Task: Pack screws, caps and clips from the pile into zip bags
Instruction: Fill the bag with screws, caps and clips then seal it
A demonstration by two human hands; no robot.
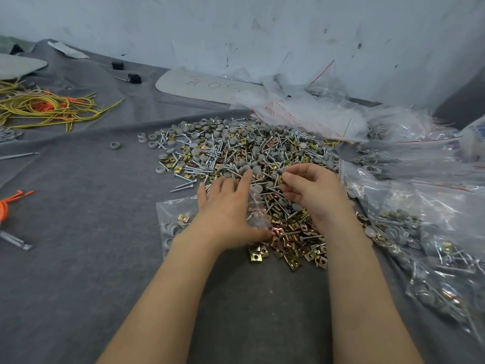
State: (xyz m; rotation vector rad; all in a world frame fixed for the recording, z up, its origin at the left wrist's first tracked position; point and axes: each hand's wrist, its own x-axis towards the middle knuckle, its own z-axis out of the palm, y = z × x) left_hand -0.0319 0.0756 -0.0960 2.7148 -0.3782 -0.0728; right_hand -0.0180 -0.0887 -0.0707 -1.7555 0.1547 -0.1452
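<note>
At the near edge of the pile (pixel 236 158) of screws (pixel 183 183), grey caps (pixel 143 139) and brass clips (pixel 294 264), the right hand (pixel 312 190) pinches one clip (pixel 281 179) between thumb and fingertips, its other fingers curled in. From that clip the zip bag (pixel 173 224) lies close by at about 8 o'clock, flat on the cloth. The left hand (pixel 225 208) rests palm down on the bag with fingers straight and spread. Its forefinger stretches toward 1 o'clock onto the pile and its thumb lies along the bag's near edge; it grips nothing.

The bag's long axis seems to run from 9 to 3 o'clock. Its crumpled end, probably the mouth, is at the 3 o'clock end between the left forefinger and thumb, just below the pinched clip. Whether that mouth is open I cannot tell. A few caps and one clip show through the plastic at the 9 o'clock end. The right hand is the one with a part ready, so the coming move looks like a short carry toward 7 or 8 o'clock while the left hand pins the bag.

Everything sits on a grey cloth (pixel 78 258) with folds. From 3 to 5 o'clock lie filled bags (pixel 420 232), at 1 o'clock a heap of empty bags (pixel 301 109) with red strips, at 12 o'clock a pale board (pixel 204 86) with writing, and at 10 o'clock yellow and orange cords (pixel 47 106). A scuffed pale wall (pixel 236 27) closes the far side.
</note>
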